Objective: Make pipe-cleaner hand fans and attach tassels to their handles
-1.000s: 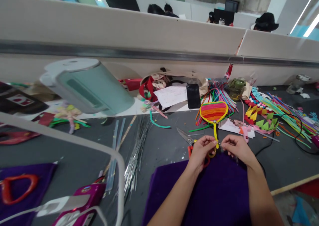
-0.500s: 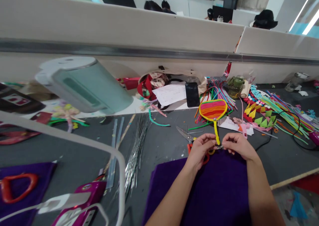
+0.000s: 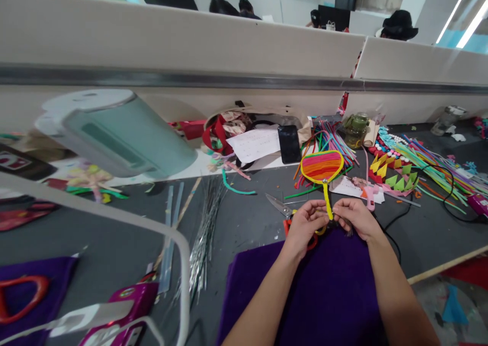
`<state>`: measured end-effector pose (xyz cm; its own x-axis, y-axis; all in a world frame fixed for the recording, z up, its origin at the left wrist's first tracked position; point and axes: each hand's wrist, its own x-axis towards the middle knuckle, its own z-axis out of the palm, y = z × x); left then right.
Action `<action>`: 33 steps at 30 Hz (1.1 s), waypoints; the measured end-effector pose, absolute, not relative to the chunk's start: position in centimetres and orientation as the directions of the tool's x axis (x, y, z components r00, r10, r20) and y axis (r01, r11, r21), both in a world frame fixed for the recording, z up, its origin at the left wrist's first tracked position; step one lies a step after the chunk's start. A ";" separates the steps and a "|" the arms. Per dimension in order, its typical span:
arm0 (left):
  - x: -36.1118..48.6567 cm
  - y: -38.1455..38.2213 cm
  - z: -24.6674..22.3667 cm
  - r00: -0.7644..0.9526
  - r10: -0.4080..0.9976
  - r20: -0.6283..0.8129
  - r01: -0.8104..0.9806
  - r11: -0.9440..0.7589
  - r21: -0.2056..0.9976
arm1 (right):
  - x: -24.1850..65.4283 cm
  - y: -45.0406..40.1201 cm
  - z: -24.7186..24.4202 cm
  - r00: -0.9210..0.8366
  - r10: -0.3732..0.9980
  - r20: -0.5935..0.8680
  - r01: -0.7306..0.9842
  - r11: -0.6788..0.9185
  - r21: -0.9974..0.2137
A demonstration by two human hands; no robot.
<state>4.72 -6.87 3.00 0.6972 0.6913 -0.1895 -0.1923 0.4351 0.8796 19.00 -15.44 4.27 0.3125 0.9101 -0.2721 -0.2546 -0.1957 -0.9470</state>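
A small paddle shape made of pipe cleaners (image 3: pixel 322 167) stands upright above my hands, its head striped pink, red and orange inside a yellow rim. Its yellow-wrapped stem runs down between my fingers. My left hand (image 3: pixel 308 221) pinches the lower stem from the left. On the other side, my right hand (image 3: pixel 355 218) is closed at the stem's bottom end, its fingertips against it. Scissors (image 3: pixel 281 206) with red and yellow handles lie partly hidden behind my left hand. Under my forearms is a purple cloth (image 3: pixel 263 285).
A bundle of thin wires (image 3: pixel 208 234) lies left of the cloth. Loose pipe cleaners (image 3: pixel 430 165) are heaped at the right. A black phone (image 3: pixel 288 144) leans on a bag at the back. A pale green device (image 3: pixel 129 132) and white cable (image 3: pixel 168 229) fill the left.
My right hand has come closer to the stem, and the silvery wire ends seen below it earlier are now mostly covered. The whole view has shifted slightly.
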 end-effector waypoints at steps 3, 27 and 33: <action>4.8 -7.0 3.1 0.655 0.739 -0.155 -0.205 0.372 0.905 | 19.2 -15.6 4.4 0.323 0.908 -0.265 -0.255 -0.186 -0.949; 3.8 -6.6 4.1 0.592 0.790 -0.160 -0.136 0.293 0.947 | 19.4 -15.5 4.0 0.406 0.909 0.097 0.187 0.021 -0.982; 3.7 -6.6 4.3 0.601 0.791 -0.113 -0.144 0.246 0.959 | 18.7 -15.3 4.0 0.353 0.931 0.090 0.257 -0.004 -0.966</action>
